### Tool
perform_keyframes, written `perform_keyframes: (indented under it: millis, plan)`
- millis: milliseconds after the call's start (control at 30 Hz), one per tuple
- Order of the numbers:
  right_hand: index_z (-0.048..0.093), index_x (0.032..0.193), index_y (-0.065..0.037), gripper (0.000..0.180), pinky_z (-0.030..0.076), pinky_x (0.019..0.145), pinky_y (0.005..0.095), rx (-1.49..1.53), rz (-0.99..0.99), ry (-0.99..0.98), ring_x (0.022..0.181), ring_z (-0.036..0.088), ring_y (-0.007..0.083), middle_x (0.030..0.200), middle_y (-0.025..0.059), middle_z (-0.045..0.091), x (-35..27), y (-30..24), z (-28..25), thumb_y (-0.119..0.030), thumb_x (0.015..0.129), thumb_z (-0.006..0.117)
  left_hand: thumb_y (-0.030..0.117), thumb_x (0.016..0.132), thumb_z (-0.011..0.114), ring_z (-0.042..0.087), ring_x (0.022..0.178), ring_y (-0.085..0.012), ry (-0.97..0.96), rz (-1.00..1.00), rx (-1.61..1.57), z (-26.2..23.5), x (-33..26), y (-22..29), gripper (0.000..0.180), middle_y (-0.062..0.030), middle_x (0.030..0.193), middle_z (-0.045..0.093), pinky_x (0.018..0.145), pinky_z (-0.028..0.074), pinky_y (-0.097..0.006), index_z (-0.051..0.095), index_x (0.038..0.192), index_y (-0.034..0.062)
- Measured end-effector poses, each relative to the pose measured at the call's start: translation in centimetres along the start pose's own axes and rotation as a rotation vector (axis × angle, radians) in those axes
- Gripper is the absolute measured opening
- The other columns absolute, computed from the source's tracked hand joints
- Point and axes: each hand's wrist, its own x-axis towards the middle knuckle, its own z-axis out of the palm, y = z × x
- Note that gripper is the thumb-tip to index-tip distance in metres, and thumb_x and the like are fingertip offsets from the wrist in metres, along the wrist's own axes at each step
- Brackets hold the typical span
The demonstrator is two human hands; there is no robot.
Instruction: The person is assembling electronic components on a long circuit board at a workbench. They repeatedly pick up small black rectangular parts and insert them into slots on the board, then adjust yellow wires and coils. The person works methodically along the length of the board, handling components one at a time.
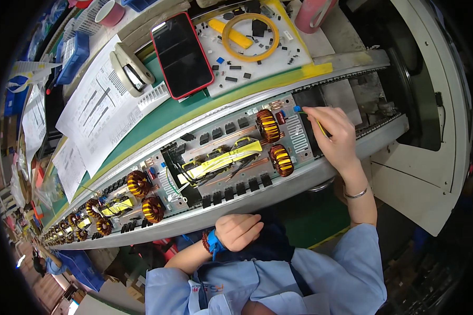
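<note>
My right hand [333,131] pinches a thin yellow-and-green stick-like thing [321,127], whose exact kind I cannot make out. Its tip is by a small blue component [297,108] at the right end of a circuit board [302,142]. Two copper-wound ring coils [268,126] stand on this board, left of the hand. Yellow-wrapped transformers [220,161] with white leads lie along its middle. Curled into a loose fist, my left hand [238,231] rests in front of the conveyor's near rail [278,192], apart from the board. Nothing shows in it.
More boards with coils [138,184] run down the conveyor to the left. Behind it lie a red-cased phone [182,56], a tray of loose components with a yellow tape ring [250,60], a stapler [131,69] and printed sheets [97,100]. A white machine panel [410,194] stands at right.
</note>
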Motion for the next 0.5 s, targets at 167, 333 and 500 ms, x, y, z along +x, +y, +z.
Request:
perform_keyframes:
  millis: [167,333,500]
  plan:
    - [0.067,0.098,-0.001,0.024,0.045,0.068,0.0341,-0.052,-0.002,0.007,0.077,0.062,0.0255,0.088,0.0109,0.067,0.12,-0.22,0.02,0.004,0.075,0.066,0.008,0.074,0.067,0.064,0.08,-0.0208,0.016,0.018,-0.009,0.02,0.33,-0.11,0.023,-0.013,0.096,0.067,0.067,0.054,-0.028,0.064,0.095,-0.0004]
    - [0.068,0.097,-0.001,0.023,0.046,0.07,0.0338,-0.07,0.041,-0.005,0.078,0.062,0.0257,0.088,0.0111,0.066,0.27,-0.61,-0.06,0.004,0.075,0.065,0.007,0.072,0.066,0.064,0.079,-0.0203,0.04,0.032,-0.003,0.14,0.45,-0.19,0.024,-0.0133,0.094,0.066,0.067,0.054,-0.028,0.065,0.094,-0.0012]
    - [0.067,0.102,-0.001,0.026,0.045,0.071,0.0348,-0.163,-0.036,-0.039,0.079,0.061,0.0251,0.089,0.0107,0.065,0.11,-0.5,0.15,0.0,0.076,0.065,0.01,0.08,0.067,0.063,0.08,-0.0211,0.036,0.042,-0.015,0.45,0.04,-0.31,0.018,-0.012,0.098,0.066,0.066,0.053,-0.029,0.064,0.096,0.0007]
